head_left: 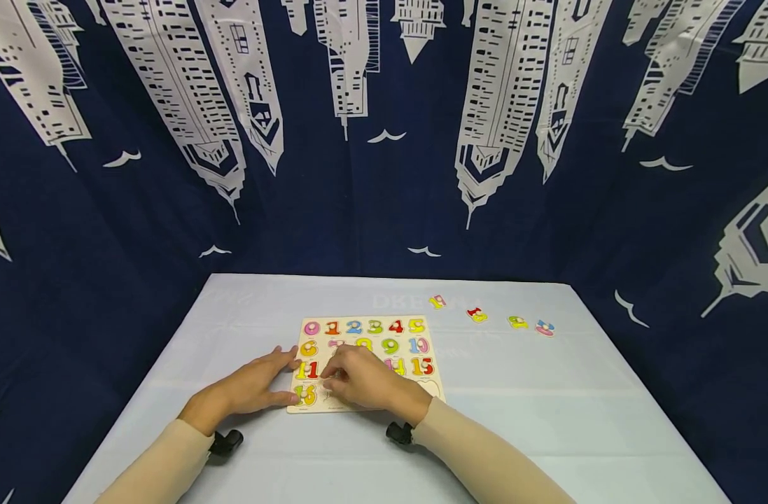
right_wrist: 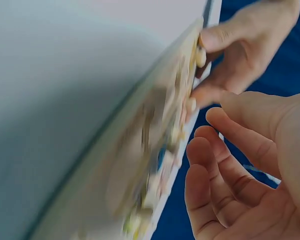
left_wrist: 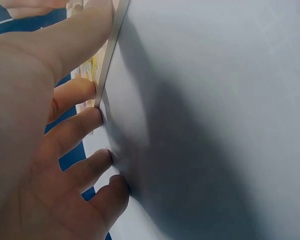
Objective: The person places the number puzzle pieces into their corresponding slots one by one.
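A wooden number puzzle board [head_left: 430,386] lies on the white table, with coloured number pieces in its rows. My left hand [head_left: 254,383] rests at the board's left edge, fingers near the 11 [head_left: 307,370] and thumb by the 16 [head_left: 305,395]. In the left wrist view, the left thumb [left_wrist: 85,35] lies against the board's rim. My right hand [head_left: 367,378] is over the board's middle, fingertips just right of the 11, hiding several spots. The right wrist view shows its fingers [right_wrist: 197,190] loosely bent, with nothing visible between thumb and fingers.
Several loose pieces lie beyond the board to the right: a yellow and pink one [head_left: 437,302], a red and yellow one [head_left: 477,316], a green and yellow one [head_left: 518,322], and a blue and pink one [head_left: 545,328]. A dark blue patterned cloth [head_left: 358,210] hangs behind the table.
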Tool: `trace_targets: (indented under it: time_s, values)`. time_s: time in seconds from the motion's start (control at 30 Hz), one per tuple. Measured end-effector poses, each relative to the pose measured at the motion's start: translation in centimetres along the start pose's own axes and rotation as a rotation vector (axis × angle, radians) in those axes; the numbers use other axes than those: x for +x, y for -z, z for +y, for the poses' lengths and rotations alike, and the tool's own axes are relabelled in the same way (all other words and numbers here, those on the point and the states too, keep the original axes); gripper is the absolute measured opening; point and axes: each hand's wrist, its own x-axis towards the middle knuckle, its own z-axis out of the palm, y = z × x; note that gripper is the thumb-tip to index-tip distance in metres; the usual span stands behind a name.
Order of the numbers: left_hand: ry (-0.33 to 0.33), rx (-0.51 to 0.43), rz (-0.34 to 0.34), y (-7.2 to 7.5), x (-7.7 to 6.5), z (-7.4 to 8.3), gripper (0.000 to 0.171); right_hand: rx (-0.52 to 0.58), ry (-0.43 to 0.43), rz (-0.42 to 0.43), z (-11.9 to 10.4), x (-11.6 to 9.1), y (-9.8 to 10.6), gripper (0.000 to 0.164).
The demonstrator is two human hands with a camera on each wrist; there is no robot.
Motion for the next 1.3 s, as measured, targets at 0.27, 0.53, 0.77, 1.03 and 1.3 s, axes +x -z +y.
trace_targets:
  time_s: [0.27, 0.53, 0.77, 1.03, 1.3]
  values:
    - [0.031, -0.001, 0.005, -0.2, 0.0, 0.2, 0.079, 0.016, -0.066, 0.096, 2.8, -2.2, 2.9, 0.012]
    - [0.067, -0.011, 0.004, -0.1, 0.1, 0.4, 0.081, -0.027, -0.148, 0.171, 6.5, -4.4, 5.7, 0.012]
    - [0.093, -0.019, -0.009, 0.0, 0.2, 0.4, 0.083, -0.060, -0.235, 0.226, 9.7, -6.7, 7.9, 0.011]
    - [0.083, -0.023, -0.002, 0.0, 0.1, 0.3, 0.080, -0.065, -0.333, 0.254, 13.0, -8.5, 10.1, 0.018]
    - [0.081, -0.030, -0.003, -0.3, 0.2, 0.1, 0.080, -0.054, -0.442, 0.288, 17.5, -8.3, 10.7, 0.035]
